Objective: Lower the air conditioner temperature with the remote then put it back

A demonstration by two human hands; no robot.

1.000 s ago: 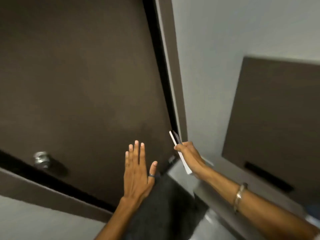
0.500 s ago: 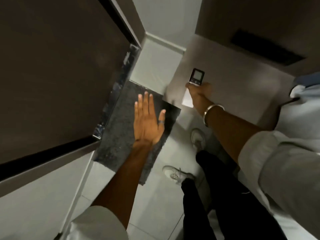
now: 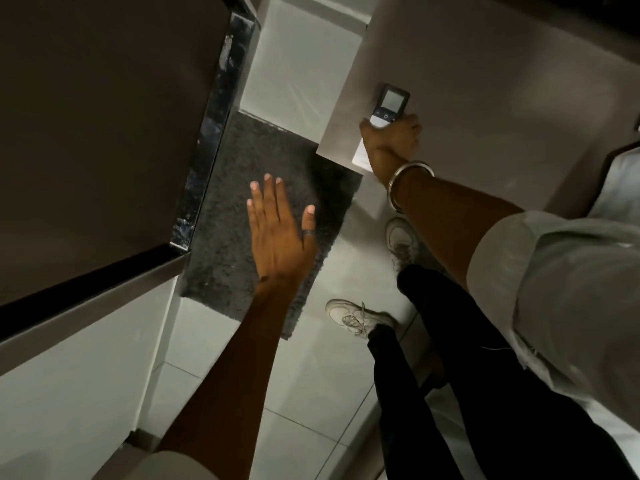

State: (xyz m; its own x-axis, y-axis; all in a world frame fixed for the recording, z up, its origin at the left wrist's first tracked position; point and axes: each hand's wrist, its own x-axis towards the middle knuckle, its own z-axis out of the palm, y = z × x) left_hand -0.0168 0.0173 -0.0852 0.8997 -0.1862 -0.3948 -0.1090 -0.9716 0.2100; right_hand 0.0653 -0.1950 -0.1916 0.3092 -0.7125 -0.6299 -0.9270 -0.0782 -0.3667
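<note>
My right hand grips a white remote with a dark top and a grey screen, held up with the screen facing me, over a light-coloured surface at the upper right. A metal bangle sits on that wrist. My left hand hovers flat with fingers spread above a dark mat, holding nothing; a ring is on its thumb. No air conditioner is in view.
A dark brown door fills the left side, its frame running diagonally. Below lies a dark grey mat on pale floor tiles. My white shoes and black trousers stand at the lower right.
The view has tipped down from the door to the floor. My right hand has turned the remote so its screen faces me. My left hand stays flat and spread.
</note>
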